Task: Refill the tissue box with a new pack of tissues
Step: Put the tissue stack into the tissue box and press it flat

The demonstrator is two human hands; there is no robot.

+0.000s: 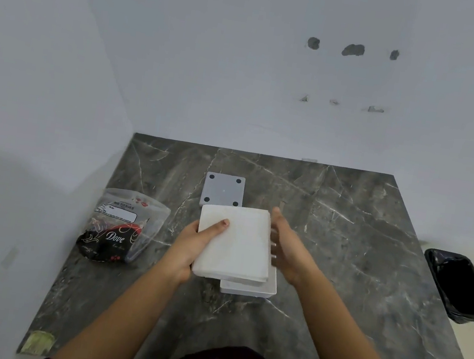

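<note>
A thick white stack of tissues (235,243) hangs just above the white tissue box (247,289), whose front edge shows beneath it. My left hand (189,246) grips the stack's left side, thumb on top. My right hand (284,245) is at the stack's right edge with its fingers spread; whether it touches the stack I cannot tell. Beyond the stack lies the box's grey bottom panel (223,190) with four dark round feet. To the left sits the crumpled tissue wrapper (121,226), printed with a dark design.
Everything rests on a dark marble counter (343,241) set into a corner, with white walls at the left and back. A black bin (459,286) stands on the floor past the counter's right edge. A patch of tape (37,341) marks the front left corner.
</note>
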